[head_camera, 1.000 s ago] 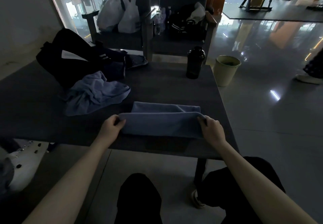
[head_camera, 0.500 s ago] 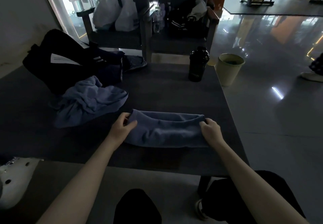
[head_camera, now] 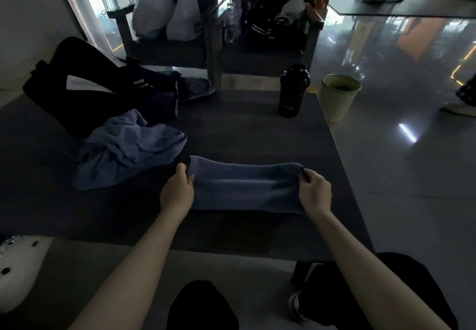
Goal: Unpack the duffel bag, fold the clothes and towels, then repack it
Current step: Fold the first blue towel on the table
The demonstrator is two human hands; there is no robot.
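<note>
Two bare hands pinch the ends of a folded blue towel (head_camera: 244, 186) lying flat on a dark grey table (head_camera: 257, 133): left hand (head_camera: 177, 191) at its left end, right hand (head_camera: 314, 191) at its right. Beside it lies a crumpled blue towel (head_camera: 128, 146), touching an open black duffel bag (head_camera: 77, 84).

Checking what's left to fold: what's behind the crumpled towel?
The black duffel bag, with dark striped clothing lying against it; the bag's inside cannot be seen.
</note>
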